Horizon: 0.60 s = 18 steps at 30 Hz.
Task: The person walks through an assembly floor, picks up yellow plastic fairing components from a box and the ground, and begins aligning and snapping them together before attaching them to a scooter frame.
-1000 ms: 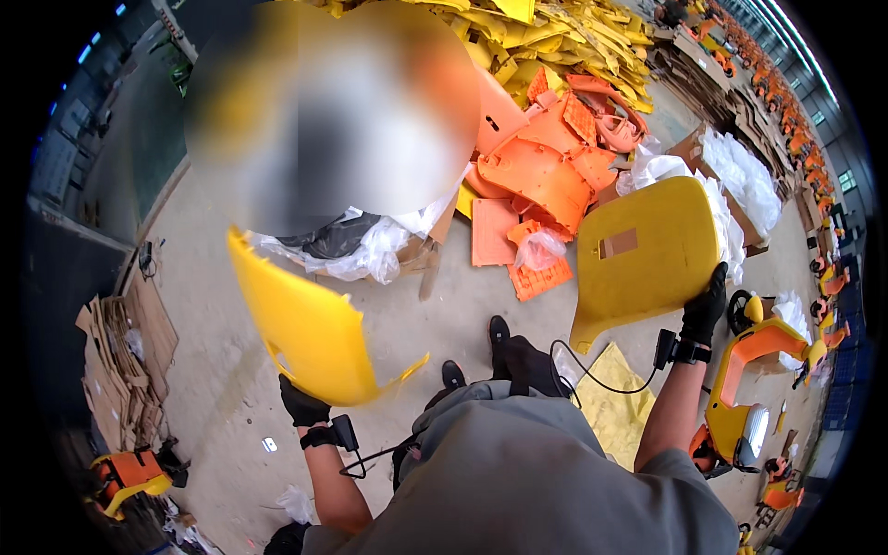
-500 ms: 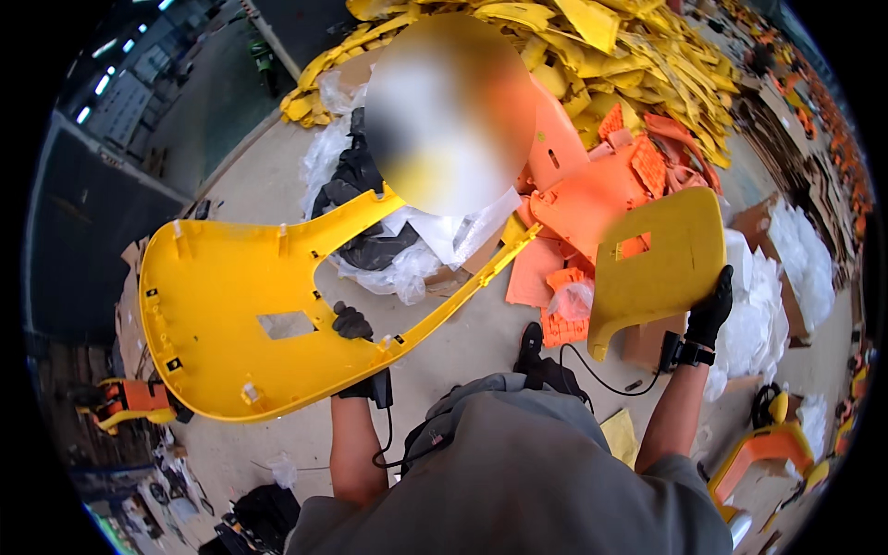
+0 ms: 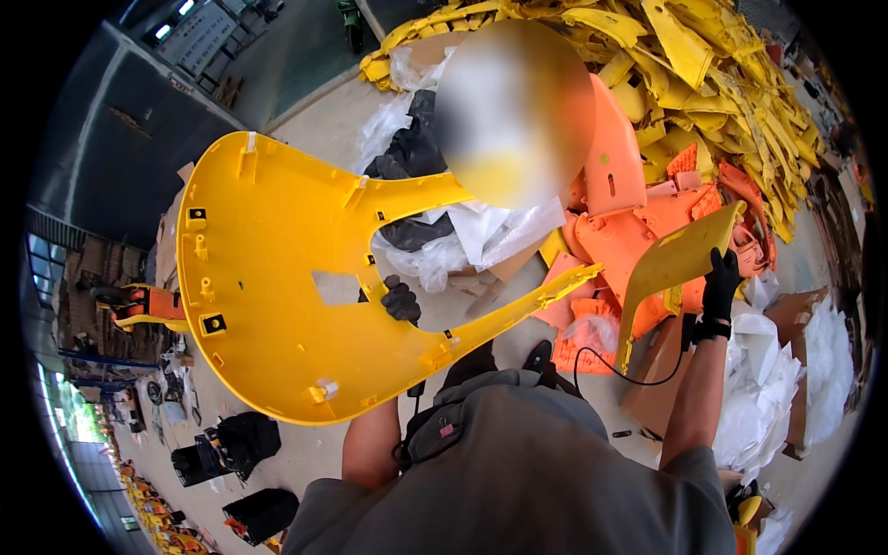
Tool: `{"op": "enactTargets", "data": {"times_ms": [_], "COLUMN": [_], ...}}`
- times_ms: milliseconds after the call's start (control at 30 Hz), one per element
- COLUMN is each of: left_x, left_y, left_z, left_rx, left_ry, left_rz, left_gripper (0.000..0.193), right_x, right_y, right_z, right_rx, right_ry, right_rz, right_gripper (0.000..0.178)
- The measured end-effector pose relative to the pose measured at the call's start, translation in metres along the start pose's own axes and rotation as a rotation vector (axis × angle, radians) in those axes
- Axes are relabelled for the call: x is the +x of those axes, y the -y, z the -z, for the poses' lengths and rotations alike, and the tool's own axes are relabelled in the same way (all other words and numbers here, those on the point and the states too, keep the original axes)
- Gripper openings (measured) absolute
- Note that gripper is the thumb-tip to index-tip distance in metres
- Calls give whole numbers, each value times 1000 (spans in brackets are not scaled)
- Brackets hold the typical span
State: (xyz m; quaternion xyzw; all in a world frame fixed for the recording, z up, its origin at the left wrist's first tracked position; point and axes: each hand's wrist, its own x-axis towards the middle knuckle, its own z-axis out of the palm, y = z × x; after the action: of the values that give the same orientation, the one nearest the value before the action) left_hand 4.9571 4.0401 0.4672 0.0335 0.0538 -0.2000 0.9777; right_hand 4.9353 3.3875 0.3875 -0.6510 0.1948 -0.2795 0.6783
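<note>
Fingers [image 3: 401, 302] on yellow panels [image 3: 264, 268]; carton [image 3: 797, 313] with plastic [image 3: 826, 361]

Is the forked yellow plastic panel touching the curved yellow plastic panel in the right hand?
Apart. The head view plainly shows orange plastic parts through the gap between the forked yellow plastic panel and the curved yellow plastic panel.

Left hand [image 3: 400, 299]: in black glove, fingers [image 3: 407, 310] curled in a grip.
Right hand [image 3: 721, 282]: also gloved, raised, gripping.
Left forearm [image 3: 372, 444]: partly visible, its wrist is hidden.
Right forearm [image 3: 694, 398]: reaches forward, slightly outward, nearly straight with the hand.
</note>
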Motion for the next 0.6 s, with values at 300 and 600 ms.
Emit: {"op": "enactTargets", "data": {"times_ms": [300, 600], "left_x": [29, 37], "left_y": [21, 23], "left_z": [-17, -16], "left_rx": [-21, -74], "left_ry": [33, -17], "left_rz": [45, 106], "left_gripper": [38, 35], "right_x": [-7, -11], "right_y": [-63, -60], "right_z": [50, 48], "right_rx": [-139, -131], "right_ry": [-107, -173], "right_rz": [-141, -108], "right_gripper": [21, 21]}}
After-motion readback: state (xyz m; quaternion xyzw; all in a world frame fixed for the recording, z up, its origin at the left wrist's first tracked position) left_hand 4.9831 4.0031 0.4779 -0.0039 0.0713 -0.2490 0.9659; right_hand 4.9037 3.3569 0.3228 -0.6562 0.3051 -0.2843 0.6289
